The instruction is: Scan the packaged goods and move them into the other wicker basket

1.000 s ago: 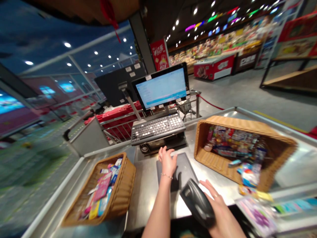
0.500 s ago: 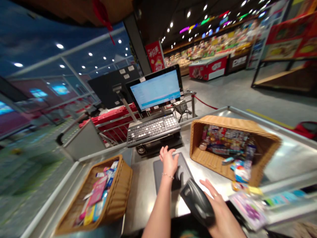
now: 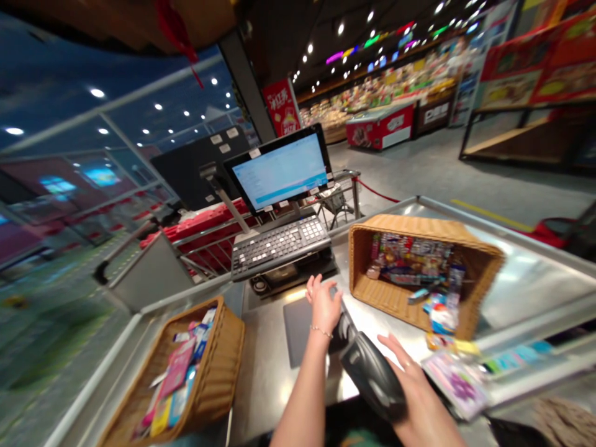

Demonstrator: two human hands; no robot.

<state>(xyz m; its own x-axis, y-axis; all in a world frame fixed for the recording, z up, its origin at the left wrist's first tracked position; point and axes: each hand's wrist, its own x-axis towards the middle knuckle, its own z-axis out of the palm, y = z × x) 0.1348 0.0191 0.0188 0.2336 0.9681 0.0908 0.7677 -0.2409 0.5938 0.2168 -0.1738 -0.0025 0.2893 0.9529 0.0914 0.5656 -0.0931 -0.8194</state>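
Observation:
My left hand (image 3: 325, 304), a thin bracelet at its wrist, reaches over a dark grey flat pad (image 3: 297, 332) on the metal counter. Its fingers are apart and I see nothing in it. In my right hand (image 3: 421, 388) is a black barcode scanner (image 3: 372, 375), its head angled toward the pad. One finger sticks out along the scanner's side, and the grip on the handle is mostly hidden. A dark shape beyond the scanner, near my left fingers, is too blurred to name.
A wicker basket (image 3: 222, 366) of packets stands at left. Another basket (image 3: 384, 298), tipped on its side, holds snack packets at right. Ahead are a keyboard (image 3: 282, 245) and a lit monitor (image 3: 282, 174). A purple-patterned packet (image 3: 459, 382) lies near my right hand.
The view has turned slightly right. My left hand has shifted right across the pad. My right hand and the scanner have moved slightly right over the counter together.

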